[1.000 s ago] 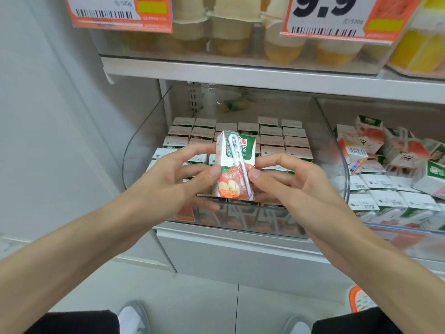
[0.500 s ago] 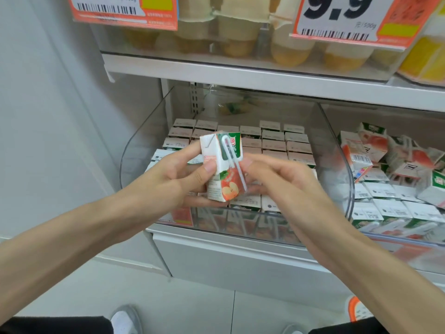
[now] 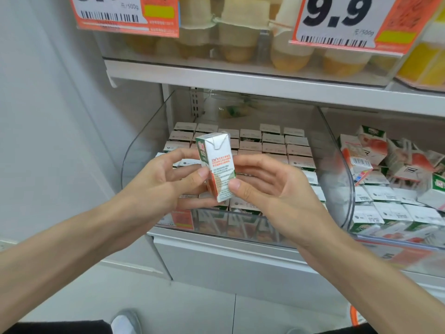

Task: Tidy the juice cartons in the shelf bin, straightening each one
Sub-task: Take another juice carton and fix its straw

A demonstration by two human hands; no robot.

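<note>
Centre frame, over the clear plastic shelf bin [image 3: 142, 143]. My left hand [image 3: 168, 182] pinches the small white-and-green juice carton [image 3: 218, 169] upright, with its text panel facing me. Right hand [image 3: 272, 189] pinches its lower corner. I judge I'm turning it to match the rows of boxed cartons [image 3: 274, 147] behind.

You hold one juice carton [image 3: 218, 166] upright in front of the clear shelf bin [image 3: 144, 141], your left hand [image 3: 166, 182] pinching its left edge and your right hand [image 3: 265, 186] gripping its right side. Behind it, rowed cartons [image 3: 274, 147] fill the bin; tumbled cartons [image 3: 385, 165] crowd the neighbouring bin.
</note>
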